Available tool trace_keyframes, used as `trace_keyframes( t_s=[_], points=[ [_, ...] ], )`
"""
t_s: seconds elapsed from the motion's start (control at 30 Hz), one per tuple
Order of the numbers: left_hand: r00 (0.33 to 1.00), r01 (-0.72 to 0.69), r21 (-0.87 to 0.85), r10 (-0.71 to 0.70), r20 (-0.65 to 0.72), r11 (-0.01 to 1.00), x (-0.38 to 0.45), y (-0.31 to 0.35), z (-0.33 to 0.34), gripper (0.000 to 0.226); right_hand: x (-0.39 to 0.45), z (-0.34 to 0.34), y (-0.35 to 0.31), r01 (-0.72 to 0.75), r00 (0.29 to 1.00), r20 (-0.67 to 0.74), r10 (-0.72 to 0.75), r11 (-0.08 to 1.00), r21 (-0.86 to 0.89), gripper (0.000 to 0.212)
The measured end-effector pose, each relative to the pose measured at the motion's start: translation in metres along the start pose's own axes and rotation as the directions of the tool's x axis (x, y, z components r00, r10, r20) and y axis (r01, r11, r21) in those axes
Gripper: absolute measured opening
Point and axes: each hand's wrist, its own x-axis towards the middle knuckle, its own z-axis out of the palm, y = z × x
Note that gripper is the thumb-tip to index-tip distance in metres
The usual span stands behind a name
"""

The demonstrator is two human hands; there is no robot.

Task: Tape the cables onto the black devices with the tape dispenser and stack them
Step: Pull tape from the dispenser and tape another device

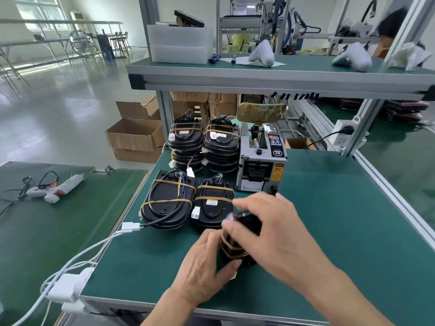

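A black device point(237, 243) with amber tape bands across it lies on the green table near me. My left hand point(204, 262) grips its near side, thumb against its edge. My right hand point(270, 227) covers its far end, fingers curled over it. Two taped devices lie flat just beyond, one at the left point(167, 201) with its cable and white plug trailing off, another beside it point(213, 205). Behind them stand two stacks of taped devices, a left stack point(186, 142) and a right stack point(221, 144). The grey tape dispenser point(261, 158) stands to the right of the stacks.
A green upper shelf point(270, 67) overhangs the back of the table. A glue gun point(56, 188) lies on the left bench. White cables and a power strip point(68, 288) hang at the table's left front corner. Cardboard boxes point(135, 137) sit on the floor.
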Motion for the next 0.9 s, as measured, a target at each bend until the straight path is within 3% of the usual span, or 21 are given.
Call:
trace_keyframes(
  t_s=[0.07, 0.13, 0.23, 0.37, 0.53, 0.9],
  points=[
    [1.000, -0.015, 0.018, 0.015, -0.011, 1.000, 0.000, 0.001, -0.001, 0.041, 0.017, -0.016, 0.012, -0.036, 0.988, -0.142, 0.064, 0.981, 0.191, 0.031],
    [0.999, -0.020, 0.020, 0.021, -0.024, 1.000, 0.001, 0.004, -0.002, 0.046, 0.044, -0.024, 0.031, -0.162, 0.945, -0.203, 0.256, 0.907, 0.388, 0.017],
    [0.997, -0.038, 0.031, 0.040, -0.059, 0.999, 0.001, 0.005, -0.002, 0.047, 0.081, -0.012, 0.077, -0.383, 0.849, -0.129, 0.513, 0.764, 0.520, 0.015],
    [0.995, -0.028, 0.039, 0.031, -0.090, 0.999, 0.001, 0.005, -0.002, 0.047, 0.101, 0.020, 0.117, -0.562, 0.749, 0.017, 0.662, 0.622, 0.545, 0.023],
    [0.994, -0.037, 0.040, 0.041, -0.100, 0.999, 0.002, 0.005, -0.002, 0.044, 0.110, 0.042, 0.128, -0.601, 0.691, 0.017, 0.723, 0.560, 0.570, 0.023],
    [0.997, -0.024, 0.024, 0.026, -0.066, 0.999, 0.000, 0.002, -0.001, 0.036, 0.126, 0.060, 0.125, -0.626, 0.623, -0.053, 0.780, 0.538, 0.564, 0.022]
  ],
)
